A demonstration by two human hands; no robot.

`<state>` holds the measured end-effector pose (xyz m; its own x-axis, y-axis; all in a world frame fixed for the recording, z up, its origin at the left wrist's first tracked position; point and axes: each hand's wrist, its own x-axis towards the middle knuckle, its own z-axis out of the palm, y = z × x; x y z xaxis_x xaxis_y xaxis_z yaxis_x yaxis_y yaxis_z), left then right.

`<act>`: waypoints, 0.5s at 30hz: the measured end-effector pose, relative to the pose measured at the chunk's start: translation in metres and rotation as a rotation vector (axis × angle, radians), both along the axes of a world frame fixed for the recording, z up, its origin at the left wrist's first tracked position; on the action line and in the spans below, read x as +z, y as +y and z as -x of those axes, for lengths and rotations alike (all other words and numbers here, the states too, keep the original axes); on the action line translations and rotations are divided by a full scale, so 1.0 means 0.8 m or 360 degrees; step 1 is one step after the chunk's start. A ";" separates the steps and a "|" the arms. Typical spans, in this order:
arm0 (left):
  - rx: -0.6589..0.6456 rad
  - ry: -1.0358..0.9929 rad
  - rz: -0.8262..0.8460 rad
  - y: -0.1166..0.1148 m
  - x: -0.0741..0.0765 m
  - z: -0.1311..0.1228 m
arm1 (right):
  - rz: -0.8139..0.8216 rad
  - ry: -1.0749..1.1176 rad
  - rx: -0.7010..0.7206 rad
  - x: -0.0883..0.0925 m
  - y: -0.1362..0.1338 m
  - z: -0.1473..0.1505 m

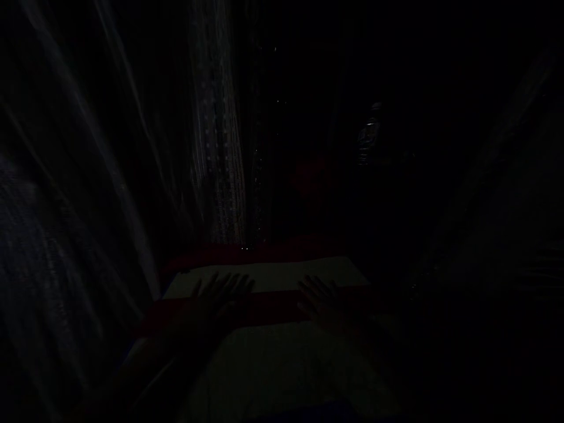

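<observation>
The picture is very dark. A cloth with red and pale bands (pixel 273 358) is spread out below me. Over its left part lies my left hand (pixel 215 299), fingers stretched and apart, across a pale band and a red one. My right hand (pixel 321 302) is on the right part, also with its fingers spread. Neither hand shows anything in its grip. Whether the palms press on the cloth or hover just above it, I cannot tell. Both forearms fade into shadow towards the bottom.
Pale hanging drapery (pixel 127 176) runs in folds down the left side. A patterned curtain (pixel 222 135) hangs beyond the cloth's far edge. A small faintly lit thing (pixel 369 132) shows at the back right. Darkness hides most of the right side.
</observation>
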<state>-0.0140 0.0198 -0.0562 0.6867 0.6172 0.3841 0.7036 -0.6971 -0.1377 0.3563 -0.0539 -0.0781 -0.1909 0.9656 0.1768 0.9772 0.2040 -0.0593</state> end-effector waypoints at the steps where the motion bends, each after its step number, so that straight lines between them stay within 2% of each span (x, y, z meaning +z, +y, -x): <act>1: -0.0023 -0.0001 0.0039 -0.007 0.003 -0.025 | 0.0005 -0.0003 -0.0010 0.000 0.000 0.000; 4: -0.0015 0.0025 0.0198 -0.022 -0.001 -0.077 | 0.0011 -0.0021 -0.0026 0.002 0.001 -0.001; 7: 0.0029 0.0027 0.0274 -0.024 -0.013 -0.084 | 0.0012 -0.0038 -0.0028 0.005 0.000 0.003; 10: 0.0022 0.0033 0.0281 -0.018 -0.020 -0.060 | 0.0023 -0.0040 0.0001 0.011 0.000 0.021; 15: 0.0066 0.0119 0.0188 -0.007 -0.022 0.007 | 0.0007 0.0015 0.0071 0.021 0.003 0.081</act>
<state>-0.0193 0.0144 -0.0735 0.6834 0.6838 0.2558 0.7232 -0.6820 -0.1092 0.2914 -0.0511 -0.0613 -0.2318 0.9570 0.1744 0.9666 0.2468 -0.0697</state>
